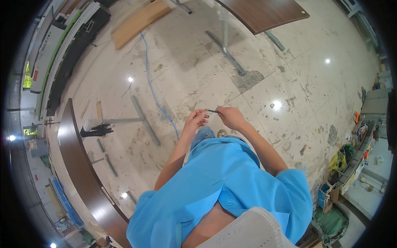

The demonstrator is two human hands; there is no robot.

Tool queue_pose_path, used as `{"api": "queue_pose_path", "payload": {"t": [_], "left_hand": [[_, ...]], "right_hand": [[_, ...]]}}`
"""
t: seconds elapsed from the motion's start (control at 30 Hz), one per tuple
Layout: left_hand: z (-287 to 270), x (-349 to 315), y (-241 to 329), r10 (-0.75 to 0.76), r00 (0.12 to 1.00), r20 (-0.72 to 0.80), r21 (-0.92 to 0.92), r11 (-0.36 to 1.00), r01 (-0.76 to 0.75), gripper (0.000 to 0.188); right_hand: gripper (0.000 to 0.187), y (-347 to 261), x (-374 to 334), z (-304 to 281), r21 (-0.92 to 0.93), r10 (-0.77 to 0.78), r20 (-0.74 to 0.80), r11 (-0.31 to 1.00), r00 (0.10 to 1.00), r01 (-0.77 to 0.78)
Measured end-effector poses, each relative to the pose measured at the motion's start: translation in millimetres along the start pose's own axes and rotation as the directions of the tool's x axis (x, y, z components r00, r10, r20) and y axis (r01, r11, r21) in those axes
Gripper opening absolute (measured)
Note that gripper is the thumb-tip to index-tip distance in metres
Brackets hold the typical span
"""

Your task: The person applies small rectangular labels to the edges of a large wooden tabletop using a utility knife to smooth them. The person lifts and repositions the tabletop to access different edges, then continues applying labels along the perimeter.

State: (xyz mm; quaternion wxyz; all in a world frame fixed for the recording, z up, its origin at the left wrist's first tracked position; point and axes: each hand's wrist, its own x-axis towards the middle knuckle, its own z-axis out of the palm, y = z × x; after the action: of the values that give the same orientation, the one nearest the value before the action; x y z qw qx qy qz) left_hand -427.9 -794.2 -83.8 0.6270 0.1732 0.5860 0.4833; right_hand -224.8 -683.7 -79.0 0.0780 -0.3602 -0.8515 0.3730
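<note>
Both my hands meet in front of my waist, above the tiled floor. A short, thin, dark rod point(212, 110) lies between them, too small to name more exactly. My right hand point(231, 118) is closed round its right end. At the rod's lighter left tip, the thumb and forefinger of my left hand point(196, 119) pinch together, with the other fingers loosely curled. What the left fingertips cover is hidden.
A dark brown tabletop on metal legs point(269, 14) stands ahead, and another brown tabletop point(78, 161) is at the left. A blue cable point(151, 84) crosses the floor near a wooden board point(138, 22). A long machine point(62, 53) lines the far left; a cluttered bench point(372, 165) stands right.
</note>
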Motion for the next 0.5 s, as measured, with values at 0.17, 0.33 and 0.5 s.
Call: {"api": "queue_pose_path", "payload": {"t": [0.17, 0.33, 0.5], "left_hand": [[8, 80, 28, -0.122, 0.992, 0.028, 0.144, 0.983, 0.117, 0.032], [23, 158, 50, -0.187, 0.972, 0.144, 0.277, 0.951, 0.141, 0.032], [46, 231, 83, -0.213, 0.94, 0.267, 0.447, 0.891, 0.075, 0.031]], "right_hand": [[0.017, 37, 12, -16, 0.37, 0.334, -0.094, 0.886, 0.938, -0.279], [0.02, 58, 49, -36, 0.647, 0.565, -0.149, 0.676, 0.811, -0.352], [0.018, 91, 112, -85, 0.447, 0.532, -0.543, 0.838, 0.65, -0.313]]}}
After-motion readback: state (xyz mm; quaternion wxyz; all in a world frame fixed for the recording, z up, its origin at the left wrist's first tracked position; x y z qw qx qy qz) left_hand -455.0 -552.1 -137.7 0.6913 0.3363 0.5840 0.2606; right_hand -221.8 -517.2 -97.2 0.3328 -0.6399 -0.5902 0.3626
